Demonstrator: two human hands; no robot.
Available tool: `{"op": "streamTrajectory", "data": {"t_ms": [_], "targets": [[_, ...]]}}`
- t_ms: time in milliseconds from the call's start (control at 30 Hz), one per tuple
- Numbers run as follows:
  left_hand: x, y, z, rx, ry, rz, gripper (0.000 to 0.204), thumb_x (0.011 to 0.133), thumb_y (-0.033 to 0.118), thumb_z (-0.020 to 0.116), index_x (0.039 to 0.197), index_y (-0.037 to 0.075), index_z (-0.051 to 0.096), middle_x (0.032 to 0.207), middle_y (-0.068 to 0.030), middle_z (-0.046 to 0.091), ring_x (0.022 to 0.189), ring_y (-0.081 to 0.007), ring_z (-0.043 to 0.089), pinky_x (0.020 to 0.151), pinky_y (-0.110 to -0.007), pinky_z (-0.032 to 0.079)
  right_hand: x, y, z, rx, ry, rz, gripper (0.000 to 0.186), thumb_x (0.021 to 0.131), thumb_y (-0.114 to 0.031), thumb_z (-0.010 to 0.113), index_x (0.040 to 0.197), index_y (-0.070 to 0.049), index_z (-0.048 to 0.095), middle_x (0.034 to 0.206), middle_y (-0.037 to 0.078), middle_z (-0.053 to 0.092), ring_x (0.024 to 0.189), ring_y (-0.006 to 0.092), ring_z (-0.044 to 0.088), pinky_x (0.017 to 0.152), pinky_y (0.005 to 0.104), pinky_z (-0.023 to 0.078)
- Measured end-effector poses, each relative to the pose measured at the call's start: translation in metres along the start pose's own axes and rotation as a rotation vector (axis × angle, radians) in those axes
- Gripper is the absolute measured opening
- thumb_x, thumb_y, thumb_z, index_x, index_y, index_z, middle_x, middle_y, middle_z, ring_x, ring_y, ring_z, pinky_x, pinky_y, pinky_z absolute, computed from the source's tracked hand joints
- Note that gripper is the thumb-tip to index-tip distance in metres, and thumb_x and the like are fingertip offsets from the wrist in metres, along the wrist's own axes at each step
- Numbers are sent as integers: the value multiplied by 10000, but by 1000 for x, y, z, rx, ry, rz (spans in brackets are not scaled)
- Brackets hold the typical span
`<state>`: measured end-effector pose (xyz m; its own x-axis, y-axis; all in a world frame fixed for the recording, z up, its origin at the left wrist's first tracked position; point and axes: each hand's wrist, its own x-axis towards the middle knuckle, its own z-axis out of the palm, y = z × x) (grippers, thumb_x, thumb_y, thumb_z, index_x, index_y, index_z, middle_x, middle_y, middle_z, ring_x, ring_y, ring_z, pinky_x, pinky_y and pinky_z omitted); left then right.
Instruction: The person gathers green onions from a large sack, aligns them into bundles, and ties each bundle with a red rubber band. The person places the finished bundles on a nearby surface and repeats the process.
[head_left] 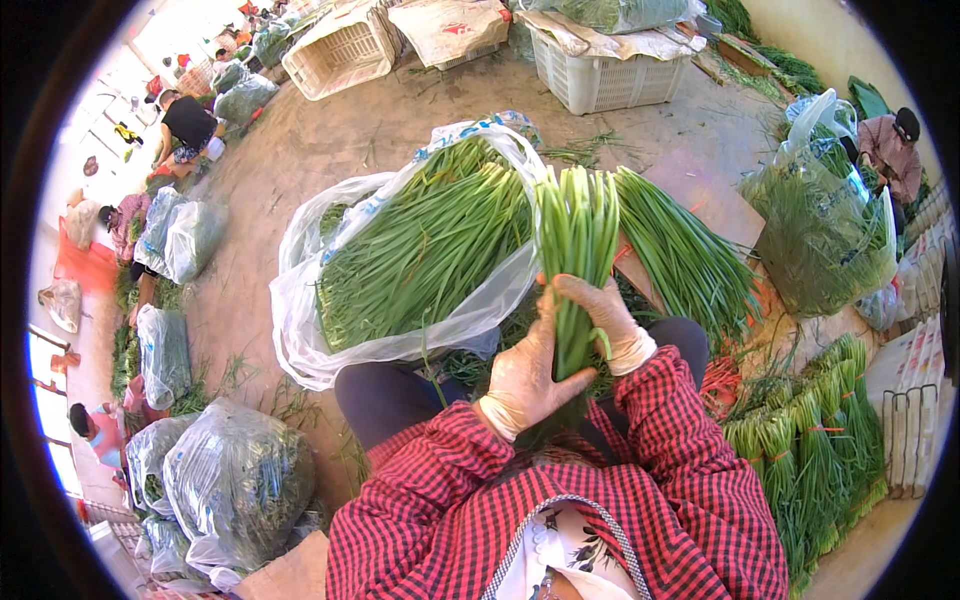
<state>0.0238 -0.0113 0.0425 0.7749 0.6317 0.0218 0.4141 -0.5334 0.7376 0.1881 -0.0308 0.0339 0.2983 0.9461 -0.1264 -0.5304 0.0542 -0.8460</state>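
Fingers (pixel 575 290) of both gloved hands are clenched around a bunch of green chives (pixel 576 235), held upright beside an open plastic bag (pixel 300 330).

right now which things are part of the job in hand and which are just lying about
In use:
- bunch of green stalks, gripped by left hand and right hand
- open bag of stalks
- loose stalks
- tied bundles

Lying about:
- white crates
- filled bags
- people beyond
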Motion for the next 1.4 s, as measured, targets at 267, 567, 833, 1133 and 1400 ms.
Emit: {"op": "streamTrajectory", "data": {"t_ms": [267, 567, 833, 1133, 1400], "targets": [[17, -21, -53, -1098, 64, -146, 783, 900, 474, 714, 1493, 55, 423, 1382, -116, 587, 1265, -224, 555, 1100, -397, 404, -31, -39, -32, -283, -180, 159, 500, 842, -190, 738, 1302, -64, 590, 1163, 97, 670, 936, 172, 660, 790, 309, 547], [31, -25, -59, -1405, 209, -202, 590, 886, 154, 727, 1398, 36, 458, 1242, -182, 638, 1129, -284, 639, 1004, -423, 524, -64, 7, 47, -1567, -119, -169, 1082, 750, -273, 767, 1569, 13, 121, 1221, 236, 565, 869, 380, 683, 695, 468, 579], [28, -43, -126, -1492, 372, 117, 262, 891, 103, 675, 1134, 54, 591, 980, -101, 680, 977, -277, 679, 934, -453, 557, -57, 15, 6, -1258, -256, -570, 980, 727, -173, 794, 1552, -70, 275, 1407, 208, 526, 1189, 388, 604, 978, 395, 522], [-5, -61, -197, -1367, 627, 246, 211, 911, 77, 671, 1114, 82, 611, 1108, -136, 695, 1142, -297, 642, 1019, -514, 508, -27, -26, -57, -1223, 44, -482, 224, 862, -187, 709, 1040, -51, 710, 962, 137, 708, 960, 317, 676, 865, 380, 528], [-1, -49, -156, -1435, 625, 58, 235, 933, 129, 687, 1151, 86, 613, 1129, -129, 694, 1098, -285, 661, 961, -472, 547, -30, -49, 49, -739, -279, -390, 357, 861, -160, 781, 1173, -34, 661, 1041, 82, 662, 920, 178, 658, 821, 290, 523]]}}
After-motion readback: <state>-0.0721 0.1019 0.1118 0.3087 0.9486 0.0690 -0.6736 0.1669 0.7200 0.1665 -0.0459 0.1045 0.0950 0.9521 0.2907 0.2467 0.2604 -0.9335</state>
